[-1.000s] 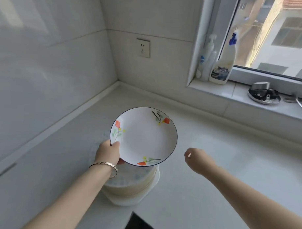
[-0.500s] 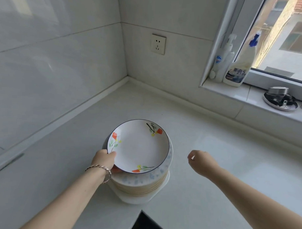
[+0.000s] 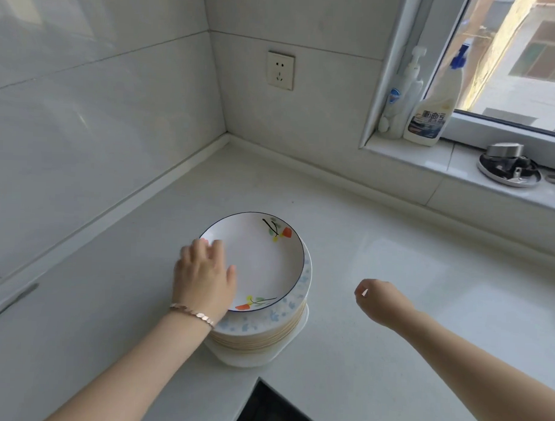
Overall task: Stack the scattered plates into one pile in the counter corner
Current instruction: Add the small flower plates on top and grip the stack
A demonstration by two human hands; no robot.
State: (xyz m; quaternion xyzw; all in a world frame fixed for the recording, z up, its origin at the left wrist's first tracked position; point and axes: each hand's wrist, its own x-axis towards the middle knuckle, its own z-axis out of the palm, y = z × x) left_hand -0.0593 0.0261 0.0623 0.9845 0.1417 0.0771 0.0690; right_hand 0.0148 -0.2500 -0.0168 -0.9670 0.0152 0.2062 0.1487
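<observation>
A white plate with a dark rim and orange flower prints lies flat on top of a pile of plates on the white counter, a short way out from the wall corner. Under it I see a blue-speckled plate, several gold-edged ones and a white square dish at the bottom. My left hand, wearing a bracelet, rests palm down over the floral plate's left rim with its fingers apart. My right hand hovers to the right of the pile, curled loosely with nothing in it.
A wall socket sits above the corner. On the window sill stand a pump bottle, a spray bottle and a round metal piece. A dark cutout lies in the counter just in front of the pile.
My left hand lowered the floral plate from the air onto the pile, then let go of its rim and now lies flat on it. My right hand stayed put.
</observation>
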